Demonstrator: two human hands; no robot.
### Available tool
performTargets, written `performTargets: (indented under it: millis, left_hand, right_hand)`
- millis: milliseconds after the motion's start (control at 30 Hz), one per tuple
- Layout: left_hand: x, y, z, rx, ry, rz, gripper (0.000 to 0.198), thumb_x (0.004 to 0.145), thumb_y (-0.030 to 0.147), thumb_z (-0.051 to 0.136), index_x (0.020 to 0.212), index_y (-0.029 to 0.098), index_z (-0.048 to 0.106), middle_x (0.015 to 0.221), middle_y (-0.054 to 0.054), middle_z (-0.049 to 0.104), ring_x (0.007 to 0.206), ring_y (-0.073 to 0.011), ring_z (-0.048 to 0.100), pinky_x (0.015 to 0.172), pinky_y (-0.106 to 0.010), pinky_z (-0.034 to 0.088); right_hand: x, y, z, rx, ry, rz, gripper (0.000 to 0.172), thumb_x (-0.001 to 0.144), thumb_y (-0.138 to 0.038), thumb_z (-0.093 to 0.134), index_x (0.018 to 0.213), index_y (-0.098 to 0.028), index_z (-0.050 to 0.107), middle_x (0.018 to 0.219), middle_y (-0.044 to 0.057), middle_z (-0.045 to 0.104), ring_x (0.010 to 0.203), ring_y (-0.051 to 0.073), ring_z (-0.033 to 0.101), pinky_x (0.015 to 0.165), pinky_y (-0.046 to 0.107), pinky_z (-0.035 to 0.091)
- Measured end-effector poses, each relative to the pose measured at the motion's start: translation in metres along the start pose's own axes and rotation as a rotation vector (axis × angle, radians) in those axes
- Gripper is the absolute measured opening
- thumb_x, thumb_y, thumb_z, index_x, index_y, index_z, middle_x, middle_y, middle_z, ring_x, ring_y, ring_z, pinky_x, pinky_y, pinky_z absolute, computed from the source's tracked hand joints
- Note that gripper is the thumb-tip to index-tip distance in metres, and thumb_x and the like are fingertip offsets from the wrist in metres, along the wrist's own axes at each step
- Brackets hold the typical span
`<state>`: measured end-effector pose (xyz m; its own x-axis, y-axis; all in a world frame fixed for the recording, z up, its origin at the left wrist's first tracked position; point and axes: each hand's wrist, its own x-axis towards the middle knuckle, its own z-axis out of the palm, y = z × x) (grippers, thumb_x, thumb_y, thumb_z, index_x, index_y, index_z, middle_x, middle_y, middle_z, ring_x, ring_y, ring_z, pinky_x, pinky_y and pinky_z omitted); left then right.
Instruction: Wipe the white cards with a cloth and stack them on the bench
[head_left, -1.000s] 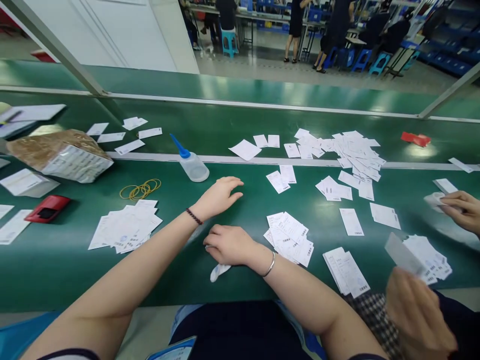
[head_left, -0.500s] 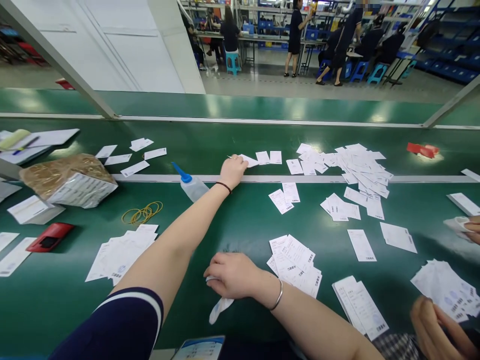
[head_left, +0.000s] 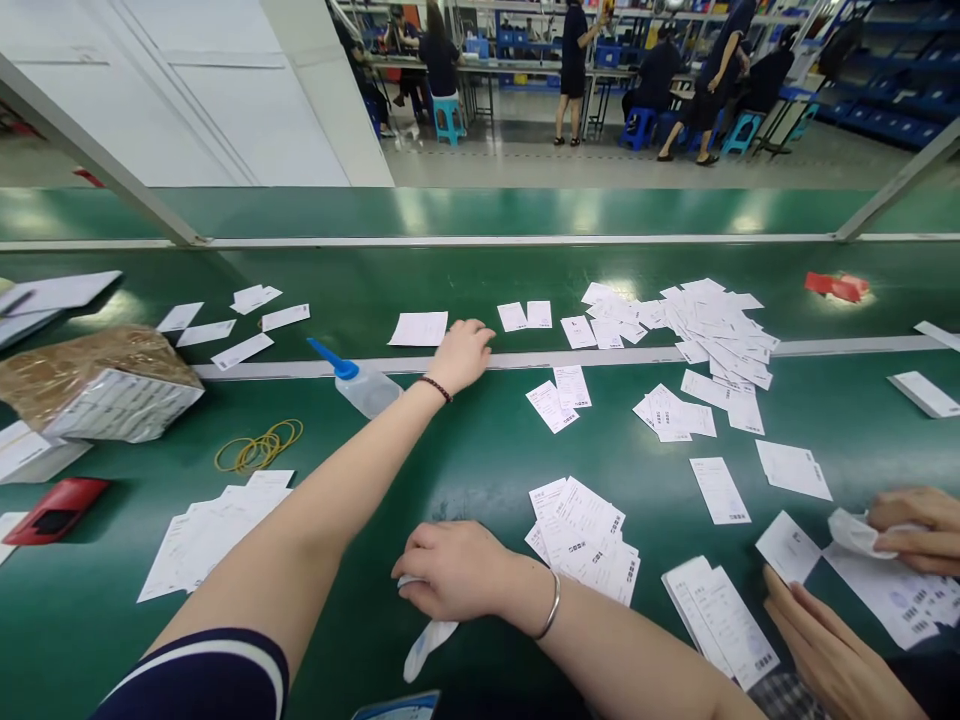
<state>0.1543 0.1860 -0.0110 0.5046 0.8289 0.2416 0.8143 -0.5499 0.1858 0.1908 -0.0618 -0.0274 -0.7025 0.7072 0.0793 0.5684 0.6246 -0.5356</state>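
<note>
My left hand [head_left: 463, 352] is stretched out over the white strip on the green table, fingers apart and nothing in them. Just left of it lies a white sheet [head_left: 418, 329]; to its right are two small cards [head_left: 525, 316]. My right hand [head_left: 448, 568] rests low in the middle, its fingers closed round a white cloth [head_left: 427, 645] whose end hangs out below. Beside my right wrist is a fanned pile of printed slips [head_left: 581, 535]. Under my left forearm another pile of slips [head_left: 217, 530] is partly covered. A clear bottle with a blue nozzle [head_left: 366, 388] lies near my left wrist.
A large heap of slips [head_left: 716, 325] lies to the right. Another person's hands [head_left: 832, 640] handle a slip and white cloth at the lower right. Yellow rubber bands [head_left: 260, 447], a red object [head_left: 60, 510] and a wrapped packet [head_left: 105, 385] lie left.
The white sheet that was at my left hand's fingers now lies flat, and those fingers have opened. The other person's hands have moved further into view. The whole view has shifted slightly.
</note>
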Motion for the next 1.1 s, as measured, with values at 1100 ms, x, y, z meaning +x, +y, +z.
performTargets:
  millis: [1100]
  left_hand:
    - [-0.005,0.01,0.018,-0.094,0.016,0.022,0.046,0.089,0.028,0.046,0.131,0.011,0.05,0.149,-0.02,0.038,0.14,-0.0333,0.033,0.114,-0.051,0.033]
  right_hand:
    - [-0.001,0.003,0.004,0.043,0.035,0.007,0.025,0.091,-0.033,0.053,0.11,-0.024,0.067,0.107,0.001,0.066,0.091,0.016,0.066,0.069,0.026,0.053]
